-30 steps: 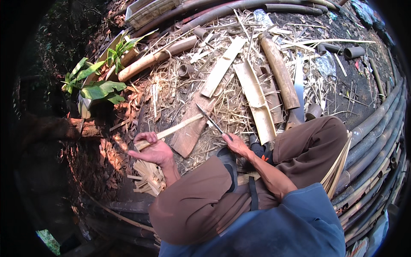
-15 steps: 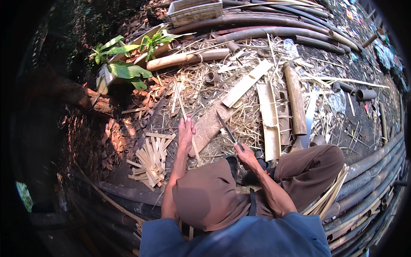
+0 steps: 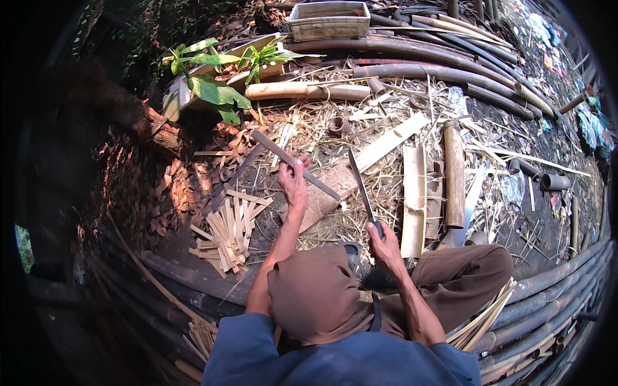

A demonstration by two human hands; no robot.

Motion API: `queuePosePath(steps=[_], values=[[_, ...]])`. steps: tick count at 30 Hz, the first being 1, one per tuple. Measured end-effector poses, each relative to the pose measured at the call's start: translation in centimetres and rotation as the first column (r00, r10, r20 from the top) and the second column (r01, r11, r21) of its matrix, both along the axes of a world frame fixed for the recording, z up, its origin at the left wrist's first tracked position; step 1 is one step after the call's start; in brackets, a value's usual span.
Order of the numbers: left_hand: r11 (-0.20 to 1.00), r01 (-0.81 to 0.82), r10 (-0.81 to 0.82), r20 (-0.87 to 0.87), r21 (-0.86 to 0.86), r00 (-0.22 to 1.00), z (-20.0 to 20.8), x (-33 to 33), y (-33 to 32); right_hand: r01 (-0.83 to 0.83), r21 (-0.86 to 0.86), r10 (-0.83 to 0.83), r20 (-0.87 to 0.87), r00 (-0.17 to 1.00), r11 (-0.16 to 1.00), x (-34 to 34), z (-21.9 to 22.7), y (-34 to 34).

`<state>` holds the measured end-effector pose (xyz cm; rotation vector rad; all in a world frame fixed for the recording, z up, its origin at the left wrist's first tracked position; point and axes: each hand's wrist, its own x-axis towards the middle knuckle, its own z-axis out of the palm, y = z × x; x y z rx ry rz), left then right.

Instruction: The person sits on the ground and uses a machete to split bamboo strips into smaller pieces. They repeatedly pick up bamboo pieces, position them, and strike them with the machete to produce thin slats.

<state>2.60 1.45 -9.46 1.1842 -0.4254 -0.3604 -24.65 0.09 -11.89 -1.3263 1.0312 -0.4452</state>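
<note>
Left hand [image 3: 293, 183] grips a long, flat bamboo slat [image 3: 295, 165], dark and slanted, above a broad wooden chopping block [image 3: 325, 193] lying on straw-strewn ground. Right hand [image 3: 385, 244] is closed round the handle of a long, narrow-bladed knife [image 3: 360, 186], its blade pointing up and away. Just left lies a fanned heap of short, pale split bamboo strips [image 3: 226, 230].

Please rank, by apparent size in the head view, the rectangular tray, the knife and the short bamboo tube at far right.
1. Rectangular tray, clearly largest.
2. Knife, long but thin, in the right hand.
3. Short bamboo tube, smallest.
</note>
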Motion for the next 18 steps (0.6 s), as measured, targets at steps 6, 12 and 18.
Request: queuePosePath(steps=[6, 12, 18], values=[[0.992, -0.088, 0.061, 0.266, 0.089, 0.962, 1.6, 2.0, 0.5, -0.095, -0.024, 0.094, -0.045, 0.995, 0.995, -0.1, 5.0, 0.4], [0.944, -0.277, 0.311, 0.213, -0.177, 0.926, 5.5, 3.1, 0.3, -0.123, -0.255, 0.079, -0.177, 0.981, 0.959, 0.0, 2.0, 2.3], [0.936, -0.308, 0.319, 0.040, -0.173, 0.947, 2.8, -0.8, 2.1, -0.225, -0.233, 0.195, -0.146, 0.970, 0.946, 2.4, -0.6, 4.6]])
